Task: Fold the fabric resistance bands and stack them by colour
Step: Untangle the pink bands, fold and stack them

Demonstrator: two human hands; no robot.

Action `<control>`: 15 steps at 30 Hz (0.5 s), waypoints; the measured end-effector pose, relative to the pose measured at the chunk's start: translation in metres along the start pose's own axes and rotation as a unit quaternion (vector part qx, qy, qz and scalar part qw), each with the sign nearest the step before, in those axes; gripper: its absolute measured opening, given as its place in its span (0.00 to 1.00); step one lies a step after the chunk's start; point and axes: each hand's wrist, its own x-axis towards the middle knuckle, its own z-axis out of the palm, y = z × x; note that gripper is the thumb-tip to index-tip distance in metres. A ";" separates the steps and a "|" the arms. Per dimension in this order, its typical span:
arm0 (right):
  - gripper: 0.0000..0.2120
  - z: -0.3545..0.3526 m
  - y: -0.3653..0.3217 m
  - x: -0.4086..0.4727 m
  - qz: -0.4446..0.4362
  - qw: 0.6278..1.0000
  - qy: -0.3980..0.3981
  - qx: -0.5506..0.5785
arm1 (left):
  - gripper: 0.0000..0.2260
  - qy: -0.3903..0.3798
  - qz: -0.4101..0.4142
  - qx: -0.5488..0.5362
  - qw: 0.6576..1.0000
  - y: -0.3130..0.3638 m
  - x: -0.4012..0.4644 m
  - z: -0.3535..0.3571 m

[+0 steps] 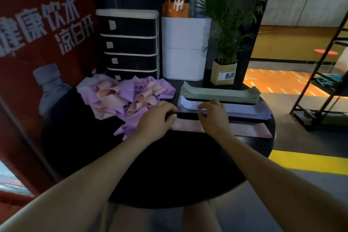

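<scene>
A loose heap of purple and peach bands [126,98] lies at the back left of the round black table [169,171]. Three flat stacks run along the right side: green [220,93] farthest, lavender [248,112] in the middle, pink [248,128] nearest. My left hand [158,120] has its fingers curled over the left end of the pink stack, beside the lavender one. My right hand [214,115] lies on the lavender stack with its fingertips pinching the top band's near edge. Both wrists cover parts of the pink stack.
A black-and-white drawer unit [130,43], a white bin [185,47] and a potted plant [225,69] stand at the table's back. A red banner [37,43] stands at the left. A black metal rack [323,81] stands to the right on the floor.
</scene>
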 end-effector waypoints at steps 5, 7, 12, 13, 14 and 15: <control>0.10 0.029 -0.055 0.041 -0.109 0.992 -0.035 0.055 | 0.09 0.012 -0.037 0.042 0.998 -0.039 0.023 -0.049; 0.10 0.044 -0.072 0.055 -0.139 0.986 -0.057 0.068 | 0.10 0.017 -0.067 0.074 0.995 -0.056 0.029 -0.061; 0.15 0.075 -0.086 0.078 -0.209 0.960 -0.182 0.036 | 0.10 0.008 -0.106 0.065 0.992 -0.080 0.032 -0.072; 0.16 0.079 -0.086 0.081 -0.207 0.958 -0.198 0.012 | 0.09 0.006 -0.108 0.065 0.992 -0.082 0.032 -0.072; 0.15 0.081 -0.085 0.083 -0.204 0.958 -0.201 0.002 | 0.09 0.006 -0.107 0.065 0.992 -0.085 0.032 -0.071; 0.12 0.085 -0.083 0.086 -0.205 0.960 -0.192 0.019 | 0.09 0.003 -0.106 0.064 0.992 -0.087 0.034 -0.069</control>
